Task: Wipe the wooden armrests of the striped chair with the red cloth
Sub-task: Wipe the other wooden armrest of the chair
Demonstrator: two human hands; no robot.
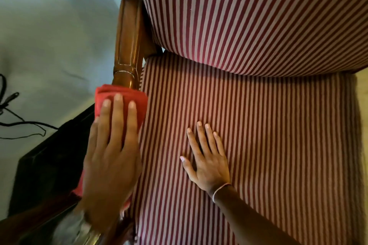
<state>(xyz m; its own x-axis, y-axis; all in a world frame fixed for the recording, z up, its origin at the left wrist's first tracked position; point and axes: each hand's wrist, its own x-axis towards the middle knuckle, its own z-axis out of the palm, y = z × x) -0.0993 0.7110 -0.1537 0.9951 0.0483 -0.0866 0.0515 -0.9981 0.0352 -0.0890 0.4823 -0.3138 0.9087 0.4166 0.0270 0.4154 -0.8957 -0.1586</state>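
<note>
The striped chair point(258, 125) fills the view, red and cream, seen from above. Its left wooden armrest point(127, 42) runs from the backrest down toward me. My left hand point(111, 155) lies flat on the red cloth point(105, 93), pressing it onto the front part of that armrest; the cloth wraps the wood and hides it there. My right hand point(205, 155) rests flat on the seat cushion with fingers spread, holding nothing. The right armrest is out of view.
A dark box-like object point(49, 165) stands just left of the armrest. Black cables point(12, 109) lie on the pale floor point(49, 36) at the far left. A strip of light floor point(363, 85) shows at the right edge.
</note>
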